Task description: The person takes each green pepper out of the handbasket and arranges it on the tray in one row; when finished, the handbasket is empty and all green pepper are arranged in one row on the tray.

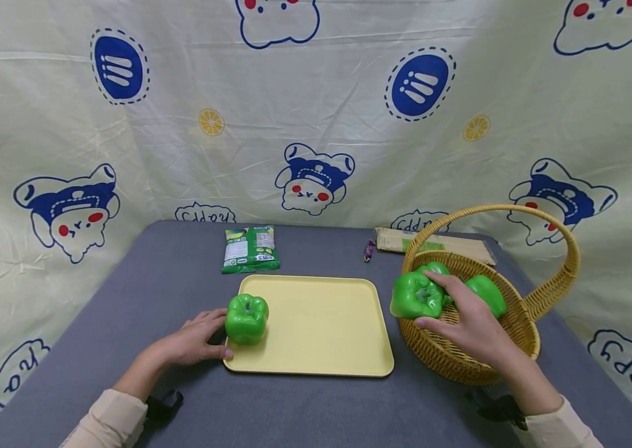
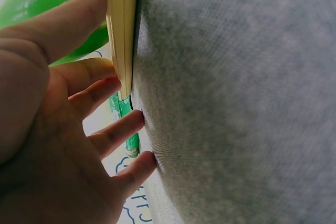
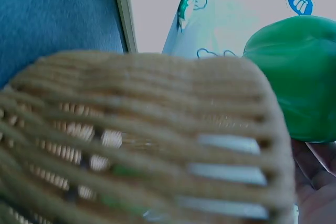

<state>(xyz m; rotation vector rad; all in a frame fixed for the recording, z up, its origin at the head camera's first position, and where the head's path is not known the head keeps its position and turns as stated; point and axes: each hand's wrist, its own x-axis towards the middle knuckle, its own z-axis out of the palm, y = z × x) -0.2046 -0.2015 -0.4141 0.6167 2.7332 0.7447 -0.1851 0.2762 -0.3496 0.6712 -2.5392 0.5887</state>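
A green bell pepper (image 1: 417,295) is in the grip of my right hand (image 1: 469,323), raised over the left rim of a wicker basket (image 1: 456,366). In the right wrist view the same pepper (image 3: 299,77) shows beyond the basket's woven side (image 3: 157,108). Another green bell pepper (image 1: 246,318) stands on the left end of a pale yellow tray (image 1: 321,323). My left hand (image 1: 198,339) is beside that end, its fingers spread. In the left wrist view the thumb and some fingers touch the tray's edge (image 2: 122,35), while other fingertips rest on the cloth.
More green peppers (image 1: 486,294) lie inside the basket, whose tall handle (image 1: 570,249) arches over its right side. Behind the tray is a green snack packet (image 1: 250,250). A small purple wrapped item (image 1: 369,251) and a flat tan package (image 1: 433,244) lie at the back right.
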